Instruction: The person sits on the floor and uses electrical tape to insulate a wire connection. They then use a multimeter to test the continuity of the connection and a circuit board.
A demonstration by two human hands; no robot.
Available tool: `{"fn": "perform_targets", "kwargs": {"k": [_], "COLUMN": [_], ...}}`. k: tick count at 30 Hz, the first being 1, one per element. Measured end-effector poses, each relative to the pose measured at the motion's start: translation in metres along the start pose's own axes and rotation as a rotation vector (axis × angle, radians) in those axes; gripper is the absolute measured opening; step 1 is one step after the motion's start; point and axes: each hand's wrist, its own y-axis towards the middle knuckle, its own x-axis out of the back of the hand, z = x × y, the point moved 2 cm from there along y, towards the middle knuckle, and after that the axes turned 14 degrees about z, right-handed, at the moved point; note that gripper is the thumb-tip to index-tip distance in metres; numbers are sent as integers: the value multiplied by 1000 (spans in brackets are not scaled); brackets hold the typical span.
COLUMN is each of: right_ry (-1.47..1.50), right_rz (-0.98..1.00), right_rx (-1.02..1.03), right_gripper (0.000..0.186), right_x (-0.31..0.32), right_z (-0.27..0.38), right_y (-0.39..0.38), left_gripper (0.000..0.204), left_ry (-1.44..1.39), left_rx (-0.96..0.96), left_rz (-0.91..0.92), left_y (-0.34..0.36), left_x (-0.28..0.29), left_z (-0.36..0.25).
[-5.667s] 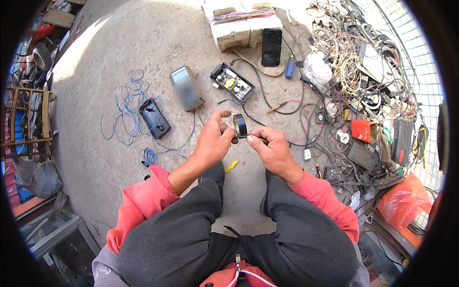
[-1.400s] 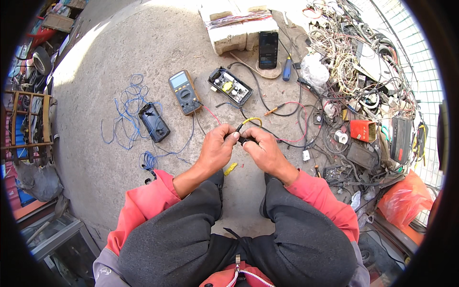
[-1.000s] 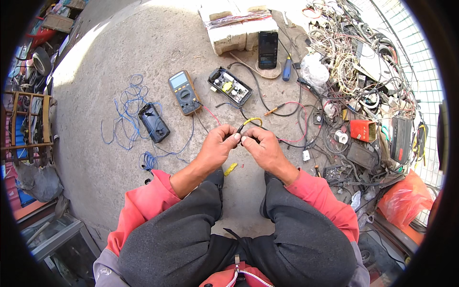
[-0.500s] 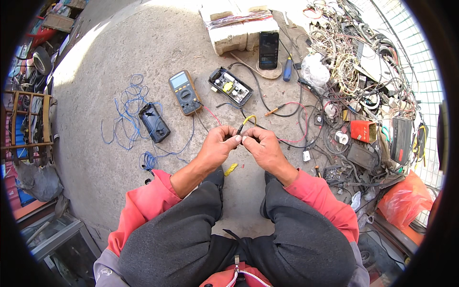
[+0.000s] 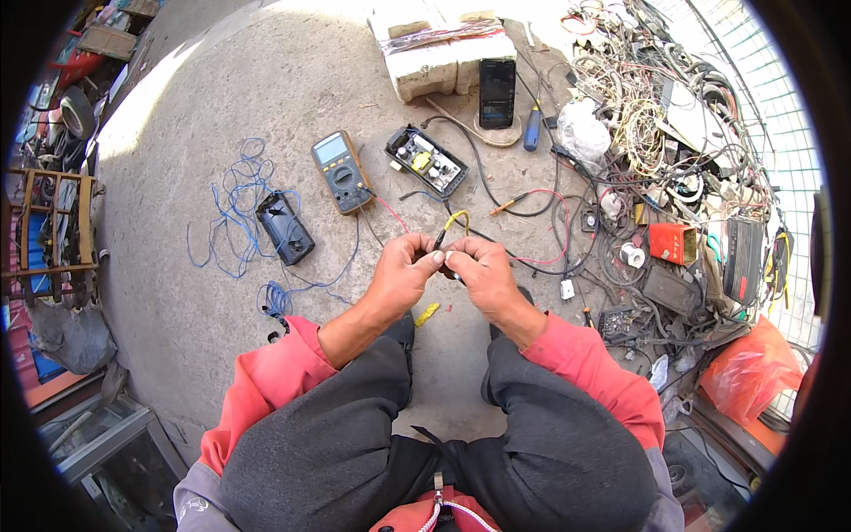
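My left hand (image 5: 402, 273) and my right hand (image 5: 487, 279) meet in front of my knees, thumbs and fingertips pinched close together. Between them is a thin black cable (image 5: 440, 238), whose upper part bends over in a yellow-covered loop (image 5: 457, 215). What lies under the fingertips is mostly hidden; a small dark end pokes out below them. Beyond my hands sits an opened black case (image 5: 427, 160) with a circuit board and a yellow part inside. To its left lies a multimeter (image 5: 339, 173) with leads plugged in.
An empty black case half (image 5: 285, 229) lies among tangled blue wire (image 5: 232, 208) at left. A phone (image 5: 497, 93) leans on a white block (image 5: 443, 55), a blue screwdriver (image 5: 533, 130) beside it. Heaped wires and scrap (image 5: 651, 133) fill the right. A yellow scrap (image 5: 427, 314) lies near my feet.
My right fingers have shifted slightly, and a small dark end now shows below the fingertips. The yellow loop has tilted a little to the left. Both hands keep their pinch.
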Motion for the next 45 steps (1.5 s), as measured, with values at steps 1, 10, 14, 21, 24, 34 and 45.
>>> {"fn": "perform_targets", "kwargs": {"k": [1,10,14,21,24,34,45], "right_ry": [29,99,197,-128,-187,-869,-1117], "right_rz": [-6,-7,-158,67,144,425,451], "right_rx": [-1,-34,-165,-434,-471,-189,8], "right_gripper": [19,17,17,29,35,31,29], "right_x": [-1,-4,29,22,21,16,14], "right_z": [-1,-7,-40,-79,-86,-95,-79], "right_y": [0,2,1,-13,-18,-33,-40], "left_gripper": [4,5,12,13,13,12,15], "left_ry": [12,170,215,95,100,54,70], "left_rx": [2,-33,-118,-11,28,11,7], "left_rz": [-7,-9,-13,14,32,82,83], "left_y": [0,-2,1,-3,-3,-7,-8], "left_x": [-1,-2,-3,6,8,11,12], "left_z": [0,4,-12,-6,-6,-10,-13]}}
